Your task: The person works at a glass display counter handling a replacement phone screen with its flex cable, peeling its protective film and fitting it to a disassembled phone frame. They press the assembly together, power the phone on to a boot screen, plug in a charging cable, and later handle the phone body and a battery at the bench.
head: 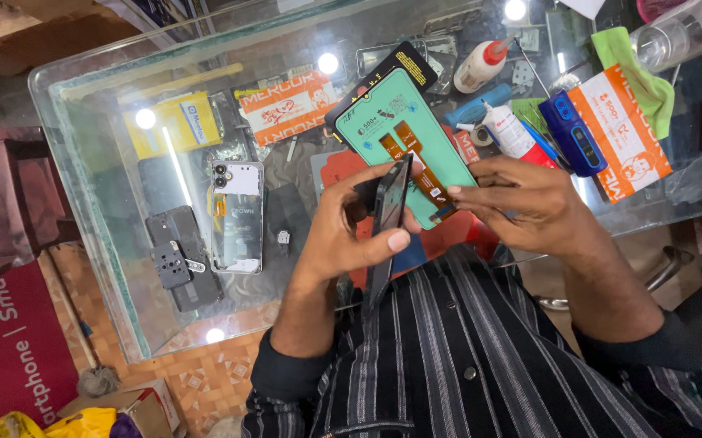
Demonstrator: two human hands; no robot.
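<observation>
Fingers [383,240] of the left hand [343,231] pinch a dark phone frame [386,219], held edge-on above the glass desk [107,162]. The right hand [521,203] fingers pinch the orange ribbon cable [428,174] of a green-backed screen [404,130].
</observation>
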